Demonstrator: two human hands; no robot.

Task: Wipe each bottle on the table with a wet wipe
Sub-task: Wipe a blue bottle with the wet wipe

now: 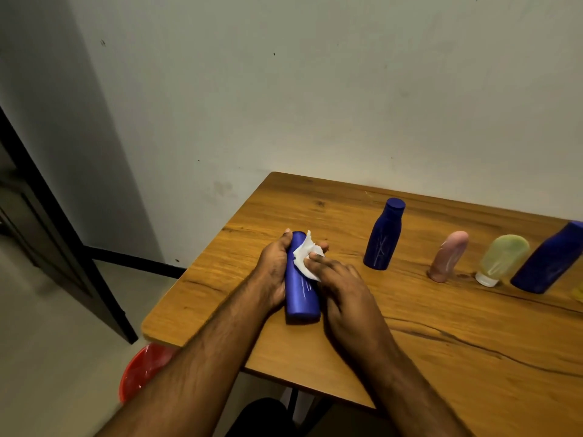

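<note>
Red bucket (143, 369) on floor at 8 o'clock, under table (441, 342) edge. Left hand (274, 272) wrapped round blue bottle (301, 294) nr table's left edge, right hand (344, 291) pinching wet wipe (304, 255) onto it. At 3 o'clock, upright: blue bottle w/ cap (382, 236), pink tube (448, 257), yellow-green tube (501, 261), big blue bottle (550, 260)

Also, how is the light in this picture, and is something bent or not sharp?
Head view: the light is dim and warm, a broad shadow falls on the wall at left; the wide lens bends the table edges; the bottles at the right edge look stretched and slightly soft; no strong glare.
</note>
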